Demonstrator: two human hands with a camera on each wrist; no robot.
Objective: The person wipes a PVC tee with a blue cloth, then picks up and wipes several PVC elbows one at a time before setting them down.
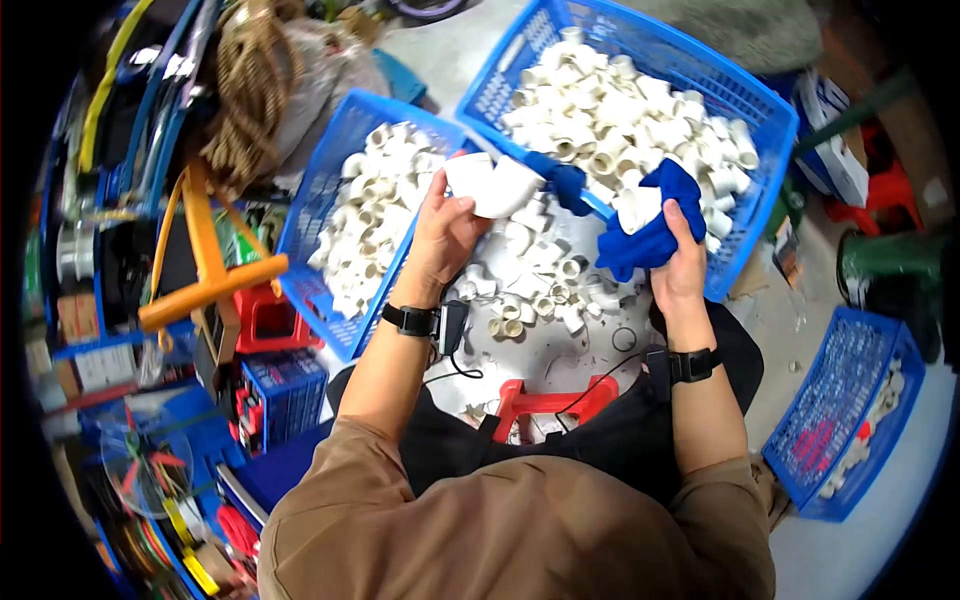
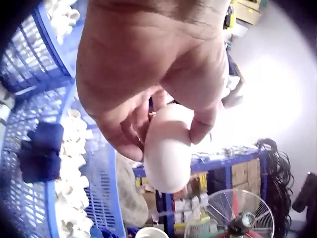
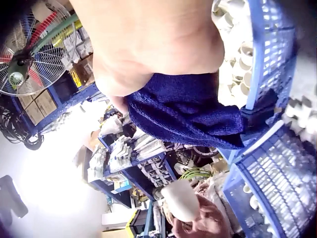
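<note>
In the head view my left hand [image 1: 443, 238] grips a white curved pipe fitting [image 1: 505, 190] over the gap between two blue crates. The left wrist view shows the thumb and fingers on either side of this smooth fitting [image 2: 170, 148]. My right hand [image 1: 682, 262] holds a bunched dark blue cloth [image 1: 640, 243], thumb up along its side. A white fitting [image 1: 636, 208] shows against the cloth's edge; I cannot tell whether the hand holds it too. Seen from the right wrist, the cloth [image 3: 183, 111] hangs from the hand, whose fingertips are mostly hidden.
Short white pipe fittings fill the left crate [image 1: 300, 225] and the larger right crate [image 1: 775, 110]. More loose fittings [image 1: 540, 290] lie on the floor between my legs. Another blue cloth [image 1: 568, 188] hangs on the crate rim. A red stool [image 1: 555, 402] stands close in front of me.
</note>
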